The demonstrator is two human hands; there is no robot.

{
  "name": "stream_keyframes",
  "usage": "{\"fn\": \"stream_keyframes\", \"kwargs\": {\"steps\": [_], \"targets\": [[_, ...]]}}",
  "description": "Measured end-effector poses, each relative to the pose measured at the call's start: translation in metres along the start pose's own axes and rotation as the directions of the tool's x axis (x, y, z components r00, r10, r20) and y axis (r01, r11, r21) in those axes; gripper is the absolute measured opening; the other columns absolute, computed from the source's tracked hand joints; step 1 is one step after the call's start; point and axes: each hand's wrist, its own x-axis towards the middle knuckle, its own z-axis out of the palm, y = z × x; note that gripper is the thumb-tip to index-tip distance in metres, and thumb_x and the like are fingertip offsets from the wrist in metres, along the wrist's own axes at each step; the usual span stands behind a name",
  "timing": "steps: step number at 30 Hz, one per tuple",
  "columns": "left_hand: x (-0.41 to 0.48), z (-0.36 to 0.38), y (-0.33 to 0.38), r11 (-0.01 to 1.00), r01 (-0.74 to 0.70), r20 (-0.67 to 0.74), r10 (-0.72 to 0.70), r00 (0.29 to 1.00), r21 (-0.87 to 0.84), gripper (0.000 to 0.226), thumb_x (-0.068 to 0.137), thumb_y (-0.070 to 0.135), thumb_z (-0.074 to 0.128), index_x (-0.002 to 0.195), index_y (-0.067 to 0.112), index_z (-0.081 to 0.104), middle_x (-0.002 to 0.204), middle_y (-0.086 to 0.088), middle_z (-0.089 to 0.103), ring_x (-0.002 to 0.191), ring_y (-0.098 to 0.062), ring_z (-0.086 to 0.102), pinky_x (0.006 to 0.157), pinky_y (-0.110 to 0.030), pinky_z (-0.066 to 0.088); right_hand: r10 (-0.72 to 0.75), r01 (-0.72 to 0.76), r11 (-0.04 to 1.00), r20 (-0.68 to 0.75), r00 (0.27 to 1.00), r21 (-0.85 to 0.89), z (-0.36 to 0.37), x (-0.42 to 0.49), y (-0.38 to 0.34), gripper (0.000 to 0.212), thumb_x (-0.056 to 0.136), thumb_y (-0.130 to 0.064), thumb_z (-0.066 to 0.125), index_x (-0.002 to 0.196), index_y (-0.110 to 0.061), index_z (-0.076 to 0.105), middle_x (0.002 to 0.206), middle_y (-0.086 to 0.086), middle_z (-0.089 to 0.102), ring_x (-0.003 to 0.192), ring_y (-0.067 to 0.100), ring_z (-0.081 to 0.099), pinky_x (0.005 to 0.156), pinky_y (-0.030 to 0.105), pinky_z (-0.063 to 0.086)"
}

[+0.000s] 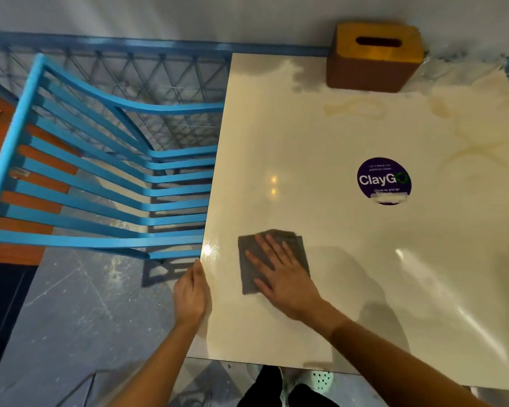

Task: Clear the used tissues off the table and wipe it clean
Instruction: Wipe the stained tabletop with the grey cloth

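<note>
The cloth [243, 273] lies just inside the table's [365, 274] left edge, with broad bare surface ahead and to the right of the right hand [279, 277], which presses it flat, fingers straight and spread. The left hand [191, 292] sits against that edge, thumb on the rim; whether its fingers grip cannot be told. A blue chair [100, 177] crowds its left. Far ahead stands a tissue box [373, 57]; the glossy cream top bears a purple sticker [384, 181].

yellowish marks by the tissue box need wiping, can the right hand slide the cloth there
Probably yes: the right hand lies flat on the grey cloth, and only a flat sticker lies on the tabletop between it and the marks. They are far, so a lean may help.
</note>
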Motion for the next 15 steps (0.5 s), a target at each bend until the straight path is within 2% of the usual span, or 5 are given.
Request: {"fn": "stream_keyframes", "kwargs": {"steps": [4, 7, 12, 15], "targets": [[-0.004, 0.001, 0.000, 0.999, -0.022, -0.008, 0.022, 1.000, 0.032, 0.039, 0.103, 0.044, 0.029, 0.106, 0.017, 0.057, 0.094, 0.000, 0.056, 0.090, -0.017, 0.056, 0.084, -0.032, 0.044, 0.111, -0.116, 0.987, -0.044, 0.993, -0.113, -0.030, 0.053, 0.047, 0.064, 0.099, -0.055, 0.022, 0.155, -0.025, 0.021, 0.163, 0.009, 0.008, 0.149, 0.028, 0.010, 0.121, 0.047, 0.014], [-0.006, 0.000, 0.001, 1.000, -0.019, 0.004, 0.019, 1.000, 0.006, 0.038, 0.102, 0.046, 0.028, 0.101, 0.021, 0.056, 0.092, 0.002, 0.057, 0.087, -0.015, 0.055, 0.085, -0.032, 0.045, 0.062, -0.070, 0.973, -0.043, 0.997, -0.218, -0.045, 0.085, 0.066, 0.063, 0.101, -0.049, 0.024, 0.155, -0.016, 0.021, 0.164, 0.009, 0.000, 0.151, 0.027, 0.002, 0.122, 0.046, 0.008], [0.006, -0.001, 0.002, 0.999, -0.038, 0.033, 0.039, 0.999, -0.030, 0.030, 0.104, 0.042, 0.030, 0.105, 0.024, 0.053, 0.099, 0.003, 0.057, 0.095, -0.015, 0.055, 0.088, -0.030, 0.041, 0.000, -0.006, 0.997, -0.066, 0.998, -0.082, -0.028, 0.086, 0.039, 0.061, 0.104, -0.043, 0.026, 0.156, -0.017, 0.010, 0.164, 0.005, -0.006, 0.151, 0.022, -0.009, 0.122, 0.048, 0.006], [0.022, -0.002, 0.017, 0.994, -0.065, 0.040, 0.069, 0.997, -0.090, 0.027, 0.105, 0.035, 0.033, 0.103, 0.020, 0.054, 0.095, 0.004, 0.057, 0.091, -0.013, 0.055, 0.087, -0.028, 0.040, -0.081, 0.078, 0.996, -0.067, 0.994, -0.051, -0.009, 0.058, -0.010, 0.060, 0.102, -0.043, 0.030, 0.156, -0.019, 0.015, 0.164, 0.006, 0.000, 0.150, 0.023, -0.011, 0.121, 0.046, -0.002]]}}
